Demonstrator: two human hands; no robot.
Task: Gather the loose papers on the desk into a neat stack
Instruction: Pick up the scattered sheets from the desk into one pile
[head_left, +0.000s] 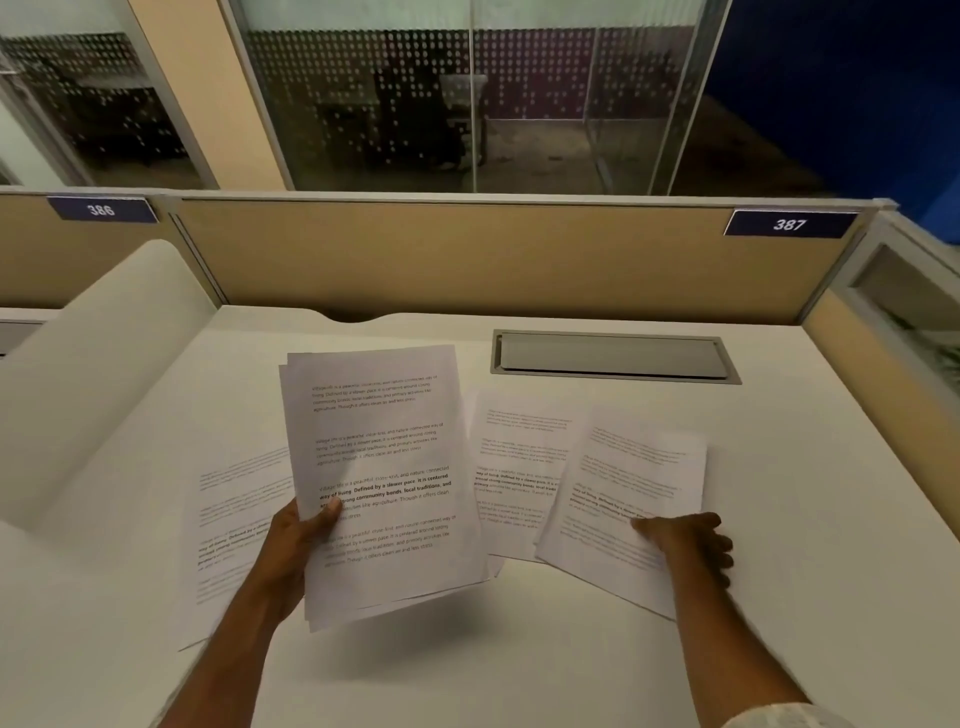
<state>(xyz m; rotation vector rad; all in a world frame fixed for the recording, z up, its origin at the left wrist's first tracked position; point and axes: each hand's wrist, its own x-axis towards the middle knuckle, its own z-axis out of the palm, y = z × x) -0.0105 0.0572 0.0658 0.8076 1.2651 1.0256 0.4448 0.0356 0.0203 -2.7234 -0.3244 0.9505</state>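
My left hand grips a small stack of printed sheets by its left edge, lifted above the white desk. My right hand pinches the near right corner of another printed sheet, which tilts up off the desk. A third sheet lies flat between the two, partly under the right-hand one. One more sheet lies flat at the left, partly hidden behind the stack and my left forearm.
A grey cable-tray lid is set into the desk at the back right. A tan partition with number plates 386 and 387 closes off the back. A curved white divider rises at the left.
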